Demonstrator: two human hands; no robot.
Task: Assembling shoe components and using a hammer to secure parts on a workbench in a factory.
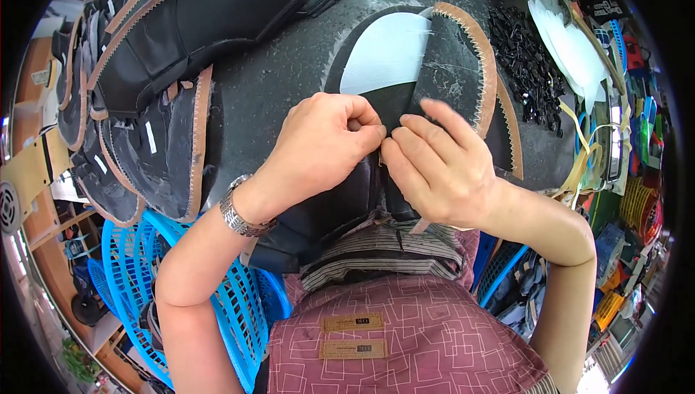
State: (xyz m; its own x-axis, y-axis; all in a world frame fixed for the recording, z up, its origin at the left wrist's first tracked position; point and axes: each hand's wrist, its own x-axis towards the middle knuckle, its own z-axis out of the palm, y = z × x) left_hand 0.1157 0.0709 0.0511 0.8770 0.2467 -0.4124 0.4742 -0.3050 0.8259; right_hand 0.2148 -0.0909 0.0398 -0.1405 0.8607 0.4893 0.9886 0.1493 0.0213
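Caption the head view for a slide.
Both hands, left hand and right hand, pinch a black shoe upper piece beside stacked cut pieces.

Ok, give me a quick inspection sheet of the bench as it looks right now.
Surface: dark work table, scuffed and speckled.
Job's things: black cut panel with tan zigzag edge and white lining patch.
Clutter: stack of similar black panels; pile of small black clips; white cut pieces; tan strips.
Grippers: left hand and right hand both pinch the panel's near edge; wristwatch on the left.
Cables: nothing seen.
Surroundings: blue plastic baskets; coloured crates.
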